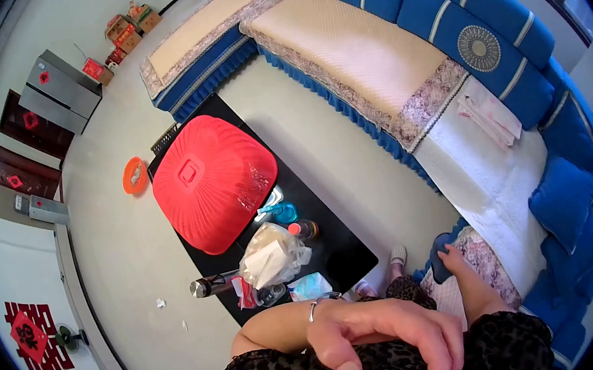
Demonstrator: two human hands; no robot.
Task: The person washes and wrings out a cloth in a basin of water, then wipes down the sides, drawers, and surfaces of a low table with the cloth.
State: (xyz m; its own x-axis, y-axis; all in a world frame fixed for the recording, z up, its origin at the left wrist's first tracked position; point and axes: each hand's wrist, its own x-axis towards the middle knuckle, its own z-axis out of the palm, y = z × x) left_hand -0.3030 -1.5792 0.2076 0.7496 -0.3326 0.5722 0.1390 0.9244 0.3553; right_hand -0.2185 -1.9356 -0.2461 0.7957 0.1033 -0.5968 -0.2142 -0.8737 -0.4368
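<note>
My left hand [388, 331], with a silver bracelet at its wrist, is close to the camera at the bottom. Its fingers are loosely bent and the thumb stands apart; nothing shows in them. Bare skin lies just below it. To the right, my right hand [452, 259] reaches away over the near end of the sofa. Its fingers are closed on a dark blue-grey cloth item [439, 258], whose exact kind I cannot make out. Dark patterned sleeves [507, 336] cover my upper arms. Below, a light shoe [397, 255] shows on the floor.
A black table [343, 249] bears a red food cover [213, 179], a plastic bag [273, 256], a blue spray bottle [281, 212], a red-capped bottle [303, 229] and a flask [213, 285]. The blue sofa [341, 57] bends around it. An orange basin [135, 176] stands beyond.
</note>
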